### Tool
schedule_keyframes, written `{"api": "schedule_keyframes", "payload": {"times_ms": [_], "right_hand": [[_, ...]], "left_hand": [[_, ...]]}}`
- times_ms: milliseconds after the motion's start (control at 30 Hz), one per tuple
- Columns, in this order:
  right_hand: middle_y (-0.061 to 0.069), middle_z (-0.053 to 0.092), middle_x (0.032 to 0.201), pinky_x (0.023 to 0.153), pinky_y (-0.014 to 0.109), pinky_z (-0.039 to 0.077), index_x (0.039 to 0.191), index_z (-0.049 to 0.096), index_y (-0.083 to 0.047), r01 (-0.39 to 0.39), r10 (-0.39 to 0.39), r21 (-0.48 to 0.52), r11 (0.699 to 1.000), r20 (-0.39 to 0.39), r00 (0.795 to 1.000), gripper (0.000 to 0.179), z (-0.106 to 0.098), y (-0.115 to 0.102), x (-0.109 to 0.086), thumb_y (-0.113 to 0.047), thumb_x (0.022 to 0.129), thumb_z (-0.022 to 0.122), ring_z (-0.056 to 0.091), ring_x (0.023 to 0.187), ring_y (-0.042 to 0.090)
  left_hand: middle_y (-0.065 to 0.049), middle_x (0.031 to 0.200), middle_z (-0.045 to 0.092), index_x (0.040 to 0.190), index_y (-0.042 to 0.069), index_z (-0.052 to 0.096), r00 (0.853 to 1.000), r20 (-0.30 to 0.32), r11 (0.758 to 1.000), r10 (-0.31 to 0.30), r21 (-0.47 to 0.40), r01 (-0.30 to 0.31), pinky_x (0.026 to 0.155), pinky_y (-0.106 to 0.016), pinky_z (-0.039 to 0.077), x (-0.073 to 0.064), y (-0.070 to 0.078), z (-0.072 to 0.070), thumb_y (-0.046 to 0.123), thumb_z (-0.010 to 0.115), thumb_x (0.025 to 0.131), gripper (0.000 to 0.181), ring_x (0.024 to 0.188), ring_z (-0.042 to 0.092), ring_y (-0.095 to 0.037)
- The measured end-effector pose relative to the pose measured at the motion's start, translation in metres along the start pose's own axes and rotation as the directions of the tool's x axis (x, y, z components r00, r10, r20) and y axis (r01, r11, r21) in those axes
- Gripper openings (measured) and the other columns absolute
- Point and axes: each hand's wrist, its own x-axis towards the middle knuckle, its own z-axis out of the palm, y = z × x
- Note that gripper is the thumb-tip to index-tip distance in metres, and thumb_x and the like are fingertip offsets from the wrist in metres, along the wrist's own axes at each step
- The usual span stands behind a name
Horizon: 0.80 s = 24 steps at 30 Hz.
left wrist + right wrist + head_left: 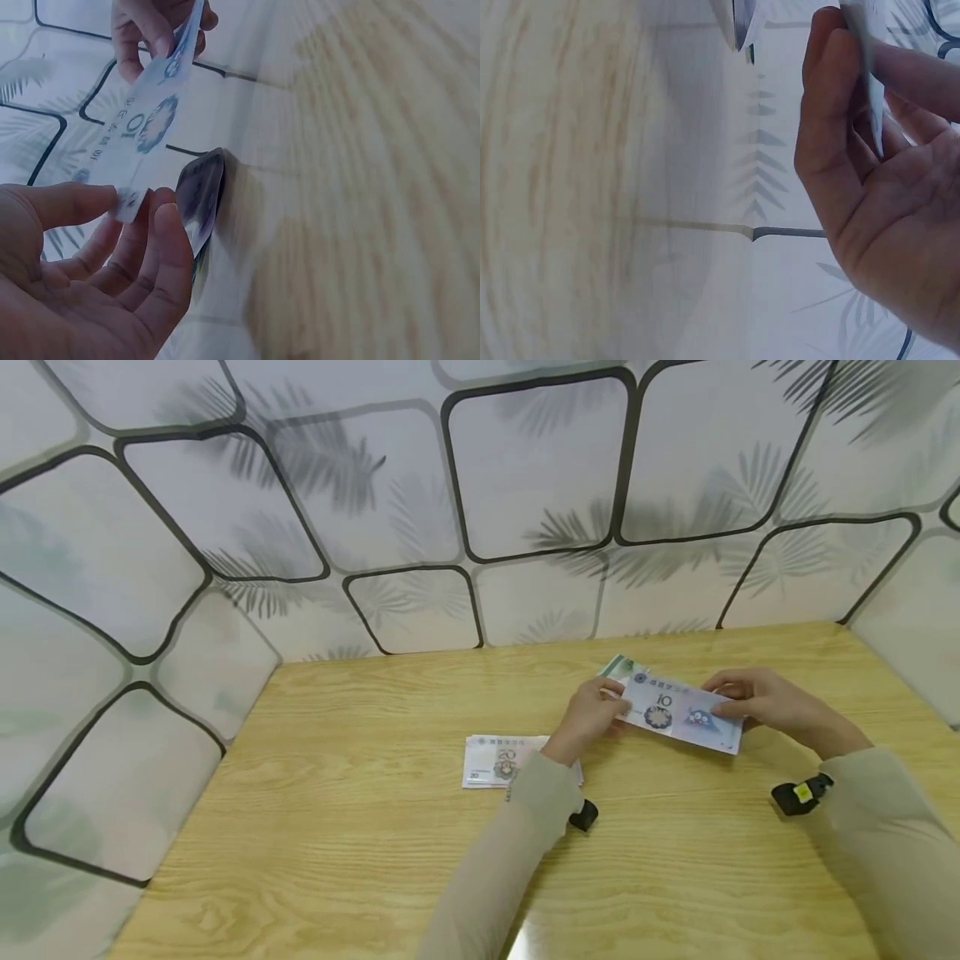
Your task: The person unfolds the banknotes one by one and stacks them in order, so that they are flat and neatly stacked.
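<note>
A pale blue-violet banknote marked 10 (667,710) is held up above the table between both hands. My left hand (588,714) pinches its left end between thumb and fingers, as the left wrist view shows. At its right end, my right hand (765,706) pinches the note, thumb in front and fingers behind. Behind the note's left end lies a stack of notes (618,668) with a green one showing; the 10 note hides most of it. A pile of notes with a 20 on top (487,762) lies left of centre, partly covered by the left forearm.
The wooden table (337,843) runs back to a patterned wall covering (540,485), which also rises along the left and right sides. Black wrist cameras (801,795) are strapped at both sleeves.
</note>
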Motion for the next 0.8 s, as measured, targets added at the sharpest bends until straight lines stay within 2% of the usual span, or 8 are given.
{"api": "schedule_keyframes", "payload": {"times_ms": [133, 200, 333, 467, 633, 800], "right_hand": [[0.004, 0.065, 0.095, 0.054, 0.040, 0.054, 0.116, 0.049, 0.009, 0.039, -0.040, 0.059, 0.998, 0.022, 0.999, 0.029, 0.002, -0.001, 0.000, -0.006, 0.092, 0.054, 0.063, 0.074, 0.023], [0.001, 0.065, 0.095, 0.056, 0.040, 0.054, 0.116, 0.050, 0.008, 0.031, -0.033, 0.069, 0.997, 0.016, 0.999, 0.029, 0.004, -0.002, 0.000, -0.007, 0.092, 0.055, 0.063, 0.075, 0.022], [0.002, 0.064, 0.095, 0.060, 0.040, 0.054, 0.118, 0.046, 0.007, -0.023, 0.026, 0.087, 0.996, -0.028, 0.999, 0.035, 0.006, -0.004, -0.001, -0.010, 0.090, 0.058, 0.063, 0.077, 0.022], [0.003, 0.064, 0.094, 0.061, 0.038, 0.054, 0.114, 0.050, -0.001, -0.048, 0.058, 0.189, 0.981, -0.045, 0.997, 0.028, 0.004, -0.002, -0.002, -0.008, 0.089, 0.059, 0.062, 0.078, 0.020], [0.004, 0.064, 0.093, 0.060, 0.035, 0.055, 0.105, 0.057, -0.010, 0.014, -0.008, 0.336, 0.942, -0.020, 1.000, 0.019, 0.001, 0.002, -0.003, 0.000, 0.089, 0.055, 0.062, 0.079, 0.019], [0.004, 0.064, 0.098, 0.062, 0.036, 0.055, 0.108, 0.058, -0.011, 0.078, -0.091, 0.370, 0.926, 0.018, 0.996, 0.025, 0.002, 0.004, -0.004, 0.005, 0.090, 0.051, 0.062, 0.082, 0.019]], "left_hand": [[-0.002, 0.073, 0.059, 0.106, 0.004, 0.062, 0.998, 0.005, 0.996, 0.065, 0.062, -0.065, 0.062, -0.039, 0.055, 0.000, 0.000, -0.007, 0.003, 0.061, 0.086, 0.020, 0.058, 0.056, -0.014], [-0.002, 0.073, 0.059, 0.108, 0.003, 0.063, 0.997, 0.009, 0.996, 0.078, 0.048, -0.079, 0.061, -0.040, 0.055, 0.000, 0.000, -0.009, 0.002, 0.060, 0.086, 0.022, 0.057, 0.056, -0.013], [-0.003, 0.075, 0.059, 0.109, 0.005, 0.063, 0.998, -0.013, 0.998, 0.059, 0.019, -0.059, 0.060, -0.038, 0.056, -0.001, 0.000, -0.014, 0.002, 0.060, 0.087, 0.023, 0.059, 0.058, -0.014], [-0.005, 0.077, 0.059, 0.107, 0.004, 0.063, 0.999, -0.030, 0.999, 0.029, -0.032, -0.030, 0.063, -0.039, 0.056, -0.001, -0.001, -0.018, 0.001, 0.059, 0.087, 0.020, 0.063, 0.059, -0.018], [-0.007, 0.078, 0.061, 0.103, 0.002, 0.063, 1.000, -0.008, 0.996, 0.016, -0.083, -0.016, 0.068, -0.042, 0.055, -0.003, 0.001, -0.024, 0.002, 0.054, 0.090, 0.016, 0.069, 0.061, -0.023], [-0.006, 0.082, 0.062, 0.105, 0.001, 0.063, 0.999, 0.035, 0.997, 0.015, -0.080, -0.012, 0.071, -0.041, 0.054, -0.006, 0.002, -0.031, 0.004, 0.053, 0.092, 0.017, 0.072, 0.061, -0.021]]}}
